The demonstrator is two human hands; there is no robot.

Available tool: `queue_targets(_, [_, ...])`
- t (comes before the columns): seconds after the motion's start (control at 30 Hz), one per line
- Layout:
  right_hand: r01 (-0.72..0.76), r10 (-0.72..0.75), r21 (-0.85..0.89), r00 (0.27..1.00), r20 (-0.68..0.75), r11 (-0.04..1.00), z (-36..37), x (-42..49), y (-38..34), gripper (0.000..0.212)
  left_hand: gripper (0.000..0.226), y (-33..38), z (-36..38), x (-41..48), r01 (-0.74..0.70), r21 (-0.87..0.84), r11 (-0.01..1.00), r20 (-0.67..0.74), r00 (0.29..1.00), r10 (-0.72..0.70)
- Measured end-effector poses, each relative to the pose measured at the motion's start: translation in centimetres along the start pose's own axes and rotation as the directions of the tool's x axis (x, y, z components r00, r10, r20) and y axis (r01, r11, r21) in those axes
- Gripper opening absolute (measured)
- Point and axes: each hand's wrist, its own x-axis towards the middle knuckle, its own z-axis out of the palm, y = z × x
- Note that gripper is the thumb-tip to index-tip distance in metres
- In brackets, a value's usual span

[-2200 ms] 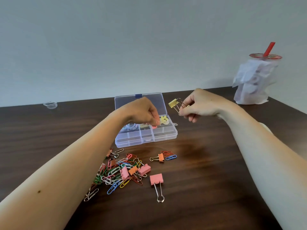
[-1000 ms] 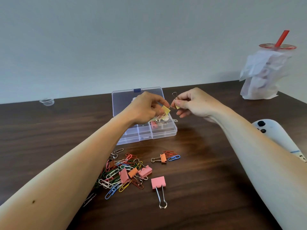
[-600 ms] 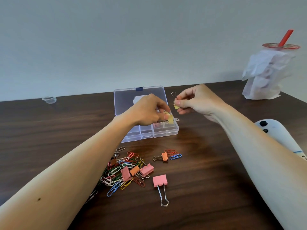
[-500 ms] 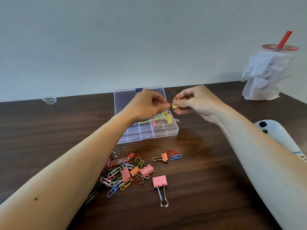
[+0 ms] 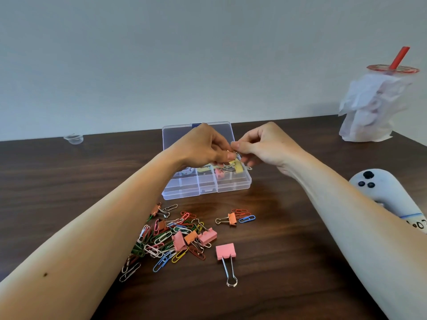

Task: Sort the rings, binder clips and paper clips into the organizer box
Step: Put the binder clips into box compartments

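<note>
The clear organizer box (image 5: 208, 192) lies open at the table's middle, its lid (image 5: 175, 135) flat behind it. Its back row holds pale rings (image 5: 187, 171), a pink binder clip (image 5: 218, 173) and a yellow binder clip (image 5: 239, 167). Just above the back right compartment my left hand (image 5: 203, 146) and right hand (image 5: 265, 144) meet fingertip to fingertip. Together they pinch a small yellow binder clip (image 5: 234, 153), mostly hidden, only its wire handle showing. A pile of coloured paper clips and binder clips (image 5: 166, 236) lies in front of the box.
A large pink binder clip (image 5: 225, 251) lies alone near the front; an orange binder clip (image 5: 231, 219) and a blue paper clip (image 5: 246, 219) lie to the pile's right. A white controller (image 5: 381, 190) sits under my right forearm. A bagged drink (image 5: 374, 107) stands back right, a small clear cup (image 5: 74, 139) back left.
My left hand dropped a yellow binder clip into the box, then rose to my right hand. Both hands now pinch the small yellow clip the right hand held.
</note>
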Motion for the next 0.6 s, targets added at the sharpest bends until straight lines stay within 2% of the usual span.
queue_targets(0.17, [-0.115,0.114,0.016,0.993,0.041,0.993,-0.3,0.0,0.4,0.015,0.017,0.0,-0.1,-0.1,-0.001,0.040,0.999,0.028,1.000,0.000])
queue_targets(0.33, [-0.048,0.045,-0.181,0.999,-0.022,0.982,0.2,0.1,0.8,0.010,0.006,-0.7,0.1,0.1,0.059,0.083,0.995,0.009,0.998,-0.060])
queue_targets(0.5, [-0.001,-0.003,-0.364,1.000,-0.011,0.931,0.4,0.0,1.1,0.010,0.010,-0.9,0.7,0.1,0.051,0.195,0.980,-0.011,0.999,-0.050])
queue_targets(0.6, [0.007,-0.014,-0.394,1.000,-0.016,0.919,0.3,0.1,1.3,0.006,0.011,-1.0,0.6,0.1,0.055,0.209,0.976,-0.026,0.998,-0.051])
